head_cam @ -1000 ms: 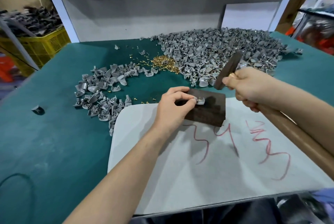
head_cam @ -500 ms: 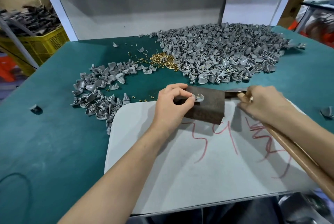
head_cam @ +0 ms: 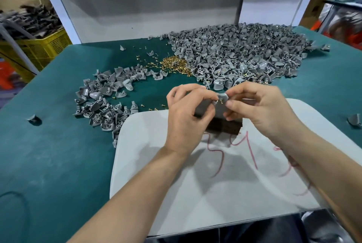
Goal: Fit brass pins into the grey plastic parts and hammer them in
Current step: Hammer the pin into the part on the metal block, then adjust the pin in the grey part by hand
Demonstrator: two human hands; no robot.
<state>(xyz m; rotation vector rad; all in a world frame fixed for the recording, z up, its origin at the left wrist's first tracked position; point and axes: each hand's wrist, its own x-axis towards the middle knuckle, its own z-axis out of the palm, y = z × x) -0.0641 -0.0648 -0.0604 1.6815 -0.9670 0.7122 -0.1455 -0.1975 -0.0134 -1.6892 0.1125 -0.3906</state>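
- The hammer is no longer held; the right hand [head_cam: 260, 109] has been brought onto the grey plastic part [head_cam: 223, 97], fingers pinching it.
- The part is also pinched by the left hand [head_cam: 186, 117], over the dark block [head_cam: 225, 127].
- A brass pin [head_cam: 221, 102] is seen at the part, so fitting is judged under way and hammering is still to come.

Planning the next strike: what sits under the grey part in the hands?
A dark block lying on the white board. Only its near edge shows; the left hand and right hand, holding the grey part, cover the rest.
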